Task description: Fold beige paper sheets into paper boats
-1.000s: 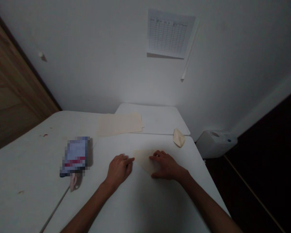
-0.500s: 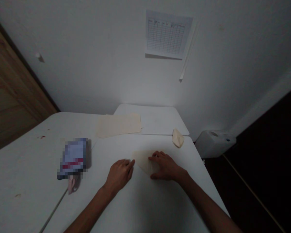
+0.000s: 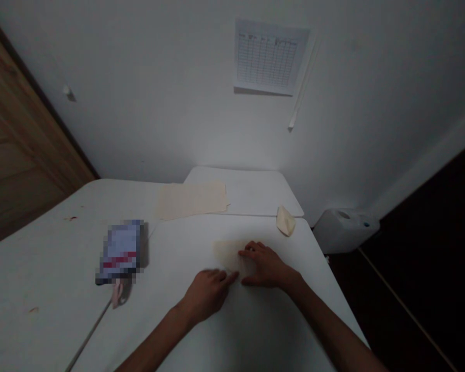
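Note:
A sheet of cream paper [image 3: 227, 251], folded as far as I can see, lies flat on the white table. Across its right part rests my right hand [image 3: 265, 266], fingers and thumb spread, pressing it down. My left hand [image 3: 209, 292] is at the paper's lower edge, one finger pointing out to touch it and the others curled in, with nothing seen inside the grip. The paper's right side is hidden under my right hand. Beyond that hand sits a small folded cream paper piece [image 3: 285, 221].
A stack of cream sheets [image 3: 194, 200] lies at the back, partly over a white board [image 3: 256, 191]. To the left is a blurred-out blue pouch [image 3: 120, 250] with a pink strap. A white plastic container [image 3: 339, 230] stands beyond the table's right edge. A printed chart [image 3: 269, 57] hangs on the wall.
My left hand has slid right and nearer to me along the paper's lower edge, toward my right hand. The right hand stays in place. The view has shifted slightly.

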`<act>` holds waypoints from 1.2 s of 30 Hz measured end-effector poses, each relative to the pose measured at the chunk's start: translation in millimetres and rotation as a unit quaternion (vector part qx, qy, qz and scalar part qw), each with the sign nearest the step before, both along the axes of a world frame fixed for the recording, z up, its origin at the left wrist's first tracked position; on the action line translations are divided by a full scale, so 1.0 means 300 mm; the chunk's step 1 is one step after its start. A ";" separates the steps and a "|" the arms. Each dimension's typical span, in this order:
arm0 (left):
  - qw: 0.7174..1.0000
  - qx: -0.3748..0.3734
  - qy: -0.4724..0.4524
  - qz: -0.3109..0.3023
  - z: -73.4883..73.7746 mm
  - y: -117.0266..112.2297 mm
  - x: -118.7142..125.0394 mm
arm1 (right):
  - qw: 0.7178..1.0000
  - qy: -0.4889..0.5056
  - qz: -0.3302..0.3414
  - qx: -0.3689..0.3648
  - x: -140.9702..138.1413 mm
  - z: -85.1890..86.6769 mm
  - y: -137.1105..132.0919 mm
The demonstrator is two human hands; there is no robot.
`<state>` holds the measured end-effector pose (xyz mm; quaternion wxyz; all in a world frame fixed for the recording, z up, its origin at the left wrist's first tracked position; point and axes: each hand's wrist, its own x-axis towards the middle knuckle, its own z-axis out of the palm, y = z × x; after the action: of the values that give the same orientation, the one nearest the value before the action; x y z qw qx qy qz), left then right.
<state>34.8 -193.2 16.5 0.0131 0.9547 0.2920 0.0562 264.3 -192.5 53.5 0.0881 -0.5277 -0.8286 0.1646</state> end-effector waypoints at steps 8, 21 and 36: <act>0.999 -0.002 0.017 -0.037 0.020 -0.014 0.016 | 1.000 0.009 0.001 0.005 0.001 -0.001 -0.003; 0.996 -0.024 -0.036 0.077 0.009 0.017 -0.009 | 1.000 0.009 -0.001 -0.005 0.005 0.001 -0.005; 0.967 0.036 -0.051 0.247 0.012 0.091 -0.081 | 1.000 0.009 -0.010 -0.022 -0.003 0.012 -0.005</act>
<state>10.6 -165.8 20.2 -0.0203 0.8489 0.5152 0.1164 263.3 -194.1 57.1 0.0859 -0.5360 -0.8189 0.1864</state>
